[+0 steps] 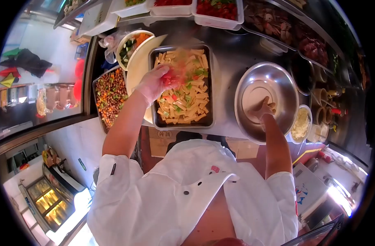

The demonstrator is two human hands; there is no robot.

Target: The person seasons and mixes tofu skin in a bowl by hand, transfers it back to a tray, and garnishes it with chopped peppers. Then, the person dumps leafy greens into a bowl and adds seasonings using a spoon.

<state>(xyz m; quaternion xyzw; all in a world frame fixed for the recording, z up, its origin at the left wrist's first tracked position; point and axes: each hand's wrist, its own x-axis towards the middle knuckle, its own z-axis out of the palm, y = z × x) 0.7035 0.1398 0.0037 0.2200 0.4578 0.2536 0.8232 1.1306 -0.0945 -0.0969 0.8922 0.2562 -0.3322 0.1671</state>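
Note:
My left hand (152, 85), in a clear plastic glove, is over a rectangular steel tray (213, 88) of pale yellow tofu-skin sticks (186, 107). Its fingers are closed around chopped red peppers (169, 79), and red pieces blur beside it. Bits of red and green pepper lie scattered across the sticks. Inside a wide steel bowl (245, 88) to the right is my right hand (264, 108), its fingers apart near the bottom. I see nothing held in it; whether it touches the metal I cannot tell.
Left of the tray lie a round cutting board (134, 71), a tub of cut vegetables (130, 47) and a tray of peanuts with diced carrot (109, 92). White containers of chopped peppers (218, 12) line the back. A bowl of minced garlic (301, 125) stands at right.

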